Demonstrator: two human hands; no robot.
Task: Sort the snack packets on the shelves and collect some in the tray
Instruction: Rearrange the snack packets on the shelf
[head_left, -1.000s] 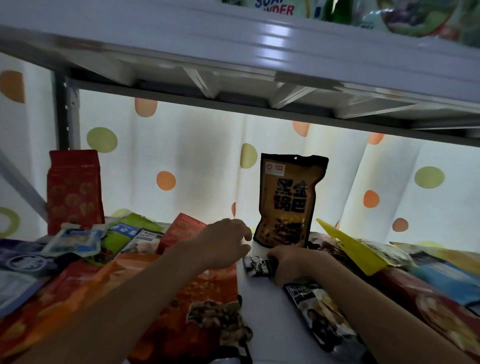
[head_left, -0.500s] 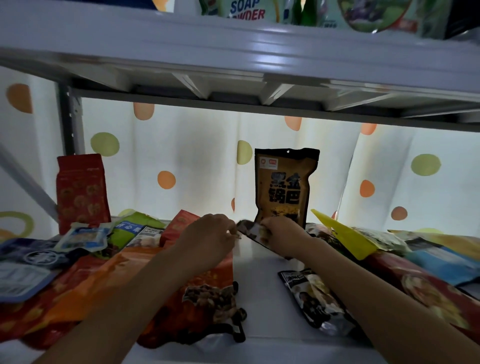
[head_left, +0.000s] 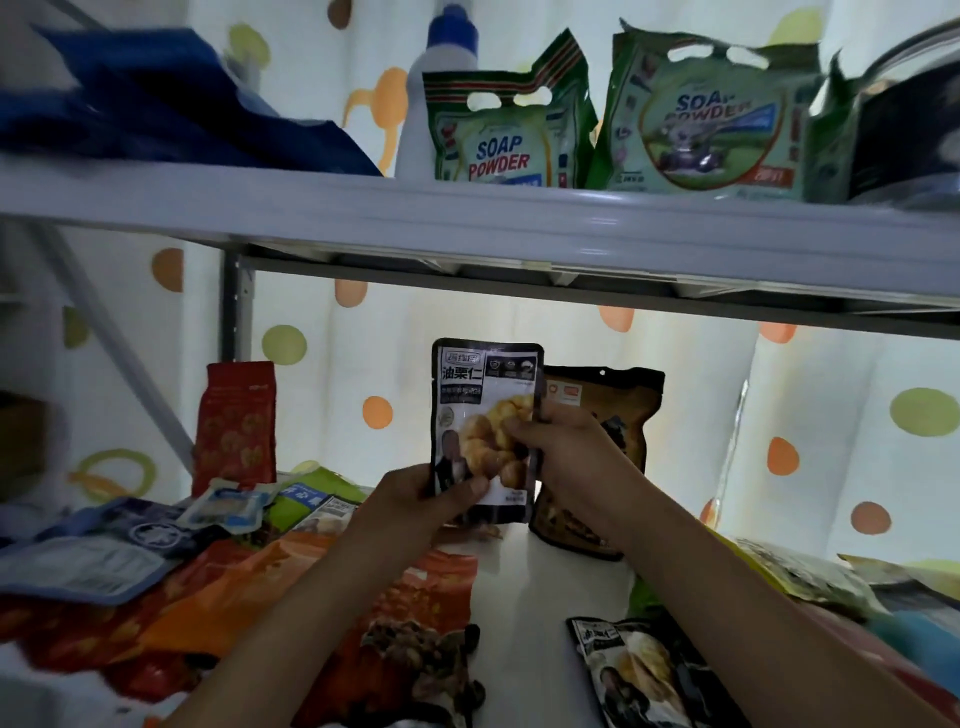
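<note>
Black chestnut packet (head_left: 485, 426) held upright above the shelf (head_left: 550, 571), left hand (head_left: 415, 501) gripping its lower left corner, right hand (head_left: 566, 452) pinching its right edge, brown pouch (head_left: 615, 410) standing just behind the right hand, matching black packet (head_left: 636, 670) lying flat below the right forearm

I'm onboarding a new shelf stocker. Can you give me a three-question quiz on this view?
1. True or false: both hands hold the black packet upright.
2. What stands directly behind it? A) brown pouch B) blue bottle C) tray
3. What word pair is printed on the green bags on the upper shelf?

Key: 1 true, left hand and right hand grip it. 2 A, the brown pouch. 3 Soap powder.
</note>
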